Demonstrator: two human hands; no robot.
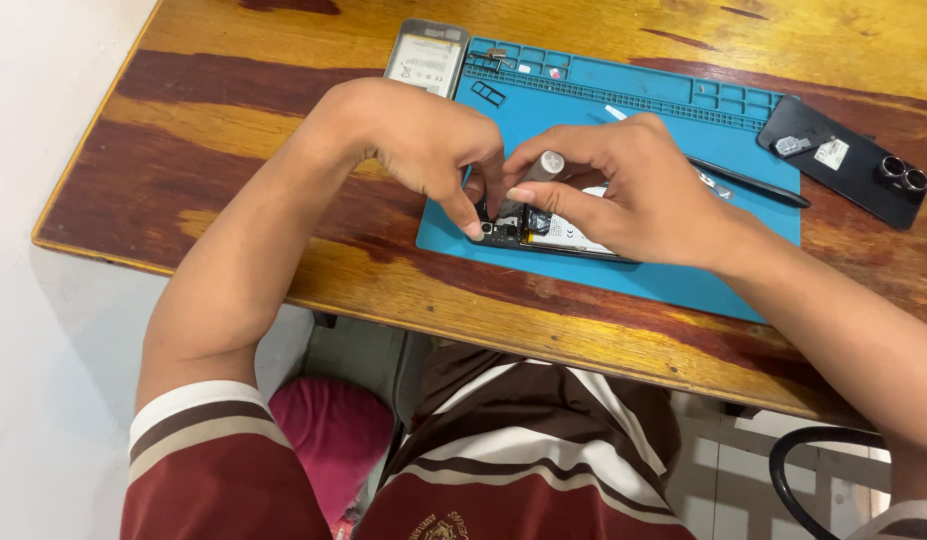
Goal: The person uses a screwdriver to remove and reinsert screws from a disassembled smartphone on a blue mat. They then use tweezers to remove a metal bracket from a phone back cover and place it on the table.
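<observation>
The right hand (624,190) pinches a small grey screwdriver (546,166) in its grip. The left hand (424,150) presses fingertips on the open phone (554,235), mid blue mat (634,120). The back cover (849,160) lies off at 2 o'clock, another phone (427,58) at 11; the inside work is not finished.

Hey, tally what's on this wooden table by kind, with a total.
Blue silicone repair mat: 1
Opened phone under both hands: 1
Black phone back cover with camera rings: 1
Grey phone frame part: 1
Grey-handled screwdriver: 1
Black slim tool: 1
Total: 6
</observation>
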